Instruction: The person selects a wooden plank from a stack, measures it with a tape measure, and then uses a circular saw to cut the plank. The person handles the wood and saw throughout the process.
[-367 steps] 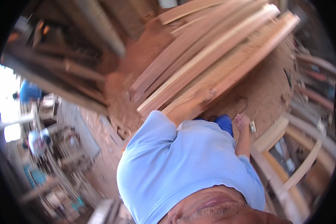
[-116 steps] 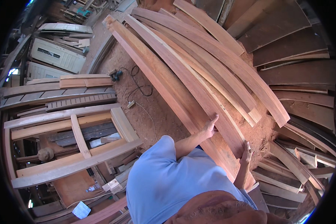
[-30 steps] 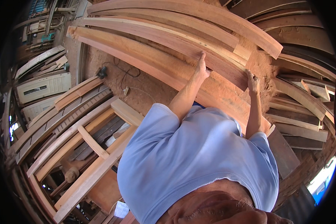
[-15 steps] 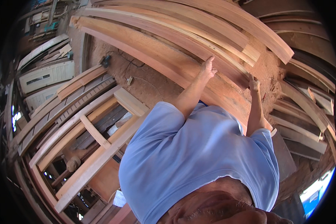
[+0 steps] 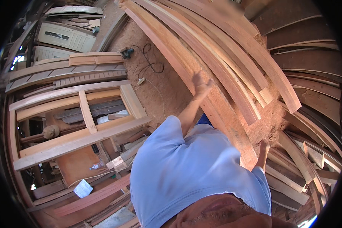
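Seen from above the person's head, a light blue shirt (image 5: 193,171) fills the lower middle of the view. The left hand (image 5: 200,84) reaches up toward twelve o'clock with fingers spread apart, palm lying flat on a long reddish plank (image 5: 178,60) that runs from the eleven o'clock rim down to about four o'clock. The right hand (image 5: 263,146) sits at four o'clock near the plank's lower end (image 5: 249,157); it touches the wood there, but whether its fingers are closed around the edge cannot be told. The plank lies on the left edge of a stack of pale planks (image 5: 231,64) that fans from twelve o'clock toward three o'clock, with darker boards (image 5: 311,64) beyond them at two and three o'clock. Just left of the plank, at eleven o'clock, bare sawdust-covered floor (image 5: 155,91) carries a small teal power tool (image 5: 127,52) and its looping black cable (image 5: 152,64). At nine o'clock rests a pale wooden door frame (image 5: 83,125) laid flat, with slatted panels (image 5: 64,78) above it toward ten o'clock. At seven o'clock a clear plastic bottle (image 5: 97,165) and a white crumpled packet (image 5: 83,188) lie among offcuts.
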Motion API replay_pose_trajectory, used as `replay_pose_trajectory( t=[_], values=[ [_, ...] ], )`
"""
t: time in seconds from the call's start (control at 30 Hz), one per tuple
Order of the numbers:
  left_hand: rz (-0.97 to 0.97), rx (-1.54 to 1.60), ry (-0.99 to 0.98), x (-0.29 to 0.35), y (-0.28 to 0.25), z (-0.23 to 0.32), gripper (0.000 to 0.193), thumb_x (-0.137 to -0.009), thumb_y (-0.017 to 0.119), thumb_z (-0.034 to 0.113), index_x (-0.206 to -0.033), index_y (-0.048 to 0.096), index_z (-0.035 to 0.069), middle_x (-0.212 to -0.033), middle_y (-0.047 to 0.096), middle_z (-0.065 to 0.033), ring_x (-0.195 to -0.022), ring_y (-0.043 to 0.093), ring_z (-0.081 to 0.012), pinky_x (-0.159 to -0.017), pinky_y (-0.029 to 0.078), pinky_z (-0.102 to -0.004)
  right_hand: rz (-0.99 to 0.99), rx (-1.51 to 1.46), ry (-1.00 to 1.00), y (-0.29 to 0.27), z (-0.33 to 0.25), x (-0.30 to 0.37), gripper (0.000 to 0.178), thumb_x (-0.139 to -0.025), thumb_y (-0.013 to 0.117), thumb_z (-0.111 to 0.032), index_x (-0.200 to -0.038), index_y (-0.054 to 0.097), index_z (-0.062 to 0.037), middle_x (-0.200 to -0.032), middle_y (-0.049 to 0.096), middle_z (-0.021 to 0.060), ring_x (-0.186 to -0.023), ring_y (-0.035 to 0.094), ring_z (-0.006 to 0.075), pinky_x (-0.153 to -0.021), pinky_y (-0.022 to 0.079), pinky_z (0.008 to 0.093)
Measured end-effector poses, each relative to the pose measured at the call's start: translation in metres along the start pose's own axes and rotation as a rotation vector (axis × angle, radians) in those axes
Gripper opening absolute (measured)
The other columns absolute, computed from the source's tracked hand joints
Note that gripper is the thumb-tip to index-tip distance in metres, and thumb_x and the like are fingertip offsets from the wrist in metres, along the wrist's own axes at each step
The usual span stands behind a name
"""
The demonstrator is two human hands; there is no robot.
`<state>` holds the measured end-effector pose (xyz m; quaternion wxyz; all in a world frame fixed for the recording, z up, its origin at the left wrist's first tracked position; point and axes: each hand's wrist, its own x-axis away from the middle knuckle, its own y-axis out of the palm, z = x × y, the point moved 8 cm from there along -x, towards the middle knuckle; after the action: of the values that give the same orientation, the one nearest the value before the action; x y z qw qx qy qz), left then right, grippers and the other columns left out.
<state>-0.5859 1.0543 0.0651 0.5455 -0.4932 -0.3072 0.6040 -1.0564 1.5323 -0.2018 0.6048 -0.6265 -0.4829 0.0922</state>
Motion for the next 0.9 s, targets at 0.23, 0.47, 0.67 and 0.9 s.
replay_pose_trajectory(
  t=[0.23,0.47,0.67,0.9],
  values=[
    [-0.099,0.171,-0.731,0.073,-0.035,-0.106,0.081,-0.088,0.080,0.043,-0.140,0.049,-0.012,-0.136,0.059,-0.0296,-0.123,0.061,-0.0424,-0.106,0.048,-0.0482,-0.147,0.016,0.890,-0.090,0.054,0.236,0.043,-0.092,0.057,-0.033,-0.125,0.071,-0.0072,-0.117,0.071,0.0243,-0.101,0.072,0.0344,-0.084,0.057,0.0480],
    [-0.352,0.881,-0.982,0.177,0.071,-0.080,0.085,-0.087,0.084,0.045,-0.134,0.044,-0.012,-0.138,0.056,-0.0318,-0.127,0.060,-0.0375,-0.105,0.050,-0.0447,0.024,-0.120,0.554,-0.023,0.111,0.316,0.028,-0.095,0.062,-0.032,-0.101,0.063,-0.0042,-0.084,0.058,0.0099,-0.069,0.054,0.0211,-0.058,0.047,0.0391],
    [-0.432,1.032,-0.961,0.206,0.067,-0.041,0.081,-0.089,0.083,0.029,-0.143,0.036,-0.008,-0.141,0.055,-0.0275,-0.126,0.060,-0.0363,-0.104,0.051,-0.0428,0.063,-0.258,0.268,0.014,0.112,0.297,0.030,-0.096,0.064,-0.031,-0.088,0.060,-0.0029,-0.074,0.053,0.0071,-0.064,0.048,0.0181,-0.054,0.043,0.0378],
    [-0.277,0.673,-0.771,0.200,0.033,-0.019,0.084,-0.087,0.084,0.033,-0.141,0.033,-0.005,-0.143,0.053,-0.0283,-0.132,0.055,-0.0413,-0.109,0.047,-0.0447,0.014,-0.129,0.323,0.017,0.102,0.258,0.027,-0.095,0.065,-0.030,-0.089,0.065,-0.0042,-0.080,0.062,0.0114,-0.073,0.060,0.0250,-0.060,0.050,0.0411]
  ],
)
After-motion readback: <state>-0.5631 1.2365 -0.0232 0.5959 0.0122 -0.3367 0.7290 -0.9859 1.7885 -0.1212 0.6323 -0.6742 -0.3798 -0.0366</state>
